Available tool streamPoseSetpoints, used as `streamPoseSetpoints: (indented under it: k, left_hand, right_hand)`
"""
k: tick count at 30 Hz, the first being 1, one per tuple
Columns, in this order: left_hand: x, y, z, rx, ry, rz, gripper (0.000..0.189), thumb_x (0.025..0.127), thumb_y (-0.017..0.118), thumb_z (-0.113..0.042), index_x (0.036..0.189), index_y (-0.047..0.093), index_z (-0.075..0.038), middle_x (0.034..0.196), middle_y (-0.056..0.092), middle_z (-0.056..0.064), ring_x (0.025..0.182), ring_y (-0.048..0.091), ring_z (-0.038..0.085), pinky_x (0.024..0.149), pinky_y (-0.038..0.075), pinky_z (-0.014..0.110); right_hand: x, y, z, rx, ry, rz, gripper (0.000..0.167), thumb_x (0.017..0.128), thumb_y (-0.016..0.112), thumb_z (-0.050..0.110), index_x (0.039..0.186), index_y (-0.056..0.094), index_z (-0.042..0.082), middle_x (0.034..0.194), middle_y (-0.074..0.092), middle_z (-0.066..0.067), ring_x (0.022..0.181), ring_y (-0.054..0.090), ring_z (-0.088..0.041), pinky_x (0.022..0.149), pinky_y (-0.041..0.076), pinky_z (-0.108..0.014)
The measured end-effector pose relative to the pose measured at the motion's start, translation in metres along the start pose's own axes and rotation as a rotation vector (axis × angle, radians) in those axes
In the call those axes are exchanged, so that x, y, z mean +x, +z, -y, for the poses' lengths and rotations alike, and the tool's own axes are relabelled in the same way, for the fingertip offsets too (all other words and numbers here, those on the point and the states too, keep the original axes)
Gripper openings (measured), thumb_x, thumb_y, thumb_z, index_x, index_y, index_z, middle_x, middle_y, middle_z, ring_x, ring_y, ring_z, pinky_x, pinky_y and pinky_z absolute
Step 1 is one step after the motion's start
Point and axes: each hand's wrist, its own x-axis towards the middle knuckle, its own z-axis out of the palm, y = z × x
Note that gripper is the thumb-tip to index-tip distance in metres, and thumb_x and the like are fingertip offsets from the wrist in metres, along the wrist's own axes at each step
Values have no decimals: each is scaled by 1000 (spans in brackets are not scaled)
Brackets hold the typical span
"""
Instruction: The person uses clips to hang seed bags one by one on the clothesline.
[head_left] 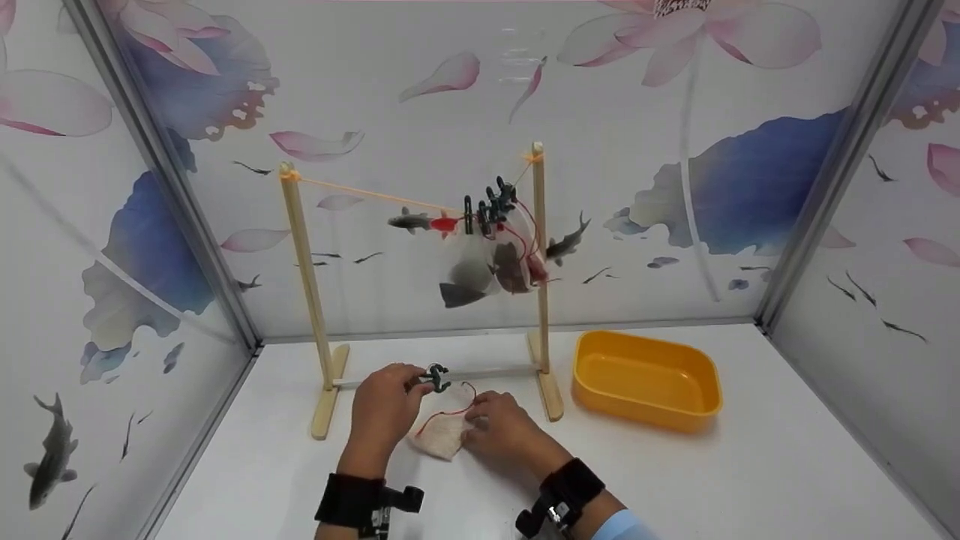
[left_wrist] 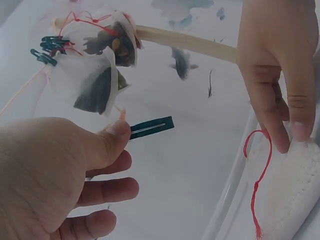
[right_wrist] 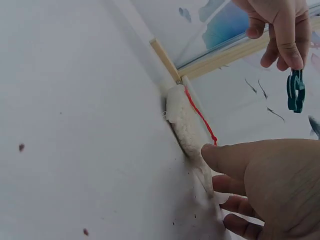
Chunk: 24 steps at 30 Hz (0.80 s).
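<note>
My left hand (head_left: 386, 401) pinches a dark green clothes clip (left_wrist: 151, 127) between thumb and forefinger, held above the table. A white drawstring pouch (head_left: 439, 436) with a red cord (left_wrist: 256, 190) lies on the table in front of me. At the pouch's right edge, my right hand (head_left: 506, 427) holds it with thumb and fingertips. In the right wrist view the thumb (right_wrist: 220, 155) meets the pouch's edge (right_wrist: 187, 130), and the other fingers are partly hidden behind it.
Behind the hands stands a wooden rack (head_left: 304, 270) with an orange line (head_left: 367, 193). Several filled white pouches (head_left: 469, 262) hang bunched by green clips near the right post (head_left: 539, 315). A yellow tray (head_left: 645, 412) sits to the right. Small dark specks (right_wrist: 85, 232) lie on the table.
</note>
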Motion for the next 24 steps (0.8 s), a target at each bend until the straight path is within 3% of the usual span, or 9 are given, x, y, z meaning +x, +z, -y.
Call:
streamPoseSetpoints:
  k: [4, 8, 14, 18, 24]
  left_hand:
    - [0, 2, 2, 4, -9, -21, 16, 97, 91, -22, 106, 87, -10, 89, 82, 2, 77, 76, 16, 68, 62, 38]
    - [0, 3, 4, 16, -8, -37, 14, 98, 91, -23, 103, 87, -11, 88, 82, 2, 76, 75, 16, 67, 61, 38]
    - [1, 1, 7, 12, 7, -60, 11, 100, 88, -21, 103, 86, -10, 92, 84, 4, 80, 77, 19, 69, 62, 41]
    - [1, -1, 9, 19, 19, -68, 12, 100, 88, -21, 103, 85, -9, 95, 84, 5, 81, 78, 20, 69, 62, 41]
    - [-1, -4, 13, 9, -18, -78, 14, 102, 86, -24, 107, 86, -10, 104, 86, 6, 91, 83, 25, 75, 66, 46]
  right_hand:
    - [2, -4, -1, 144, 46, -3, 29, 102, 85, 20, 120, 86, -3, 130, 76, -14, 125, 69, -35, 112, 58, -55]
    - [4, -10, -1, 245, 94, -64, 16, 99, 87, 12, 110, 89, 0, 117, 78, -8, 109, 72, -24, 97, 62, -42]
    - [4, -17, 7, 276, 86, -185, 7, 96, 85, 0, 100, 87, 6, 107, 82, -6, 93, 70, -12, 79, 60, -27]
    - [2, -21, 18, 286, 56, -246, 7, 100, 81, 1, 101, 83, 7, 101, 79, -5, 88, 67, -9, 73, 57, -24]
    - [3, -29, 37, 299, 26, -305, 20, 103, 81, 3, 121, 76, 11, 101, 74, 1, 93, 69, -9, 76, 61, -23]
